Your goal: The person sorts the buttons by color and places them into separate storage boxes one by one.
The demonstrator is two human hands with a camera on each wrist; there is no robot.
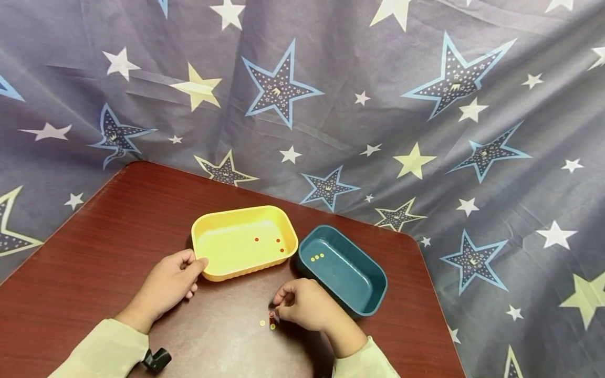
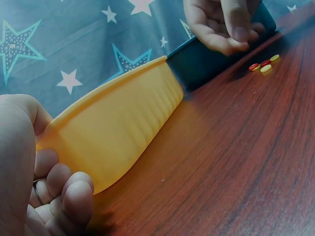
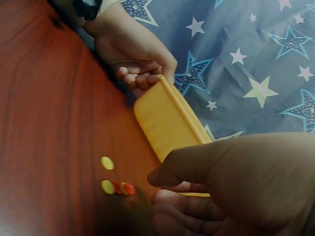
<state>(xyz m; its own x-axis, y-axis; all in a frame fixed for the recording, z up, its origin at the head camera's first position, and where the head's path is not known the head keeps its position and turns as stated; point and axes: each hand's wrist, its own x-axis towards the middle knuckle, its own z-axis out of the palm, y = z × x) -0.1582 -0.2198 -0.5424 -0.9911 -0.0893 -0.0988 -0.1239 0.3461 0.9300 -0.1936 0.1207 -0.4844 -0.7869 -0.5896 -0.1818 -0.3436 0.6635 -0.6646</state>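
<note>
My left hand [image 1: 171, 283] grips the near left corner of a yellow tray [image 1: 246, 270], thumb over the rim and fingers outside. Three small red discs [image 1: 257, 239] lie inside this tray. My right hand [image 1: 304, 307] hovers over the table with its fingers loosely bent, and nothing shows between thumb and fingertips. Just beside those fingertips, a few small discs lie on the table: a yellow disc [image 3: 107, 163] on its own, and a cluster of another yellow disc [image 3: 108, 187] and red discs [image 3: 128, 189]. Three yellow discs [image 1: 316, 257] sit in the dark teal tray [image 1: 381, 283].
Both trays stand nearly touching on a reddish-brown wooden table [image 1: 156, 210]. A grey curtain with stars [image 1: 331, 131] hangs behind the table's far edges. A black strap mount [image 1: 157, 360] sits at my left wrist.
</note>
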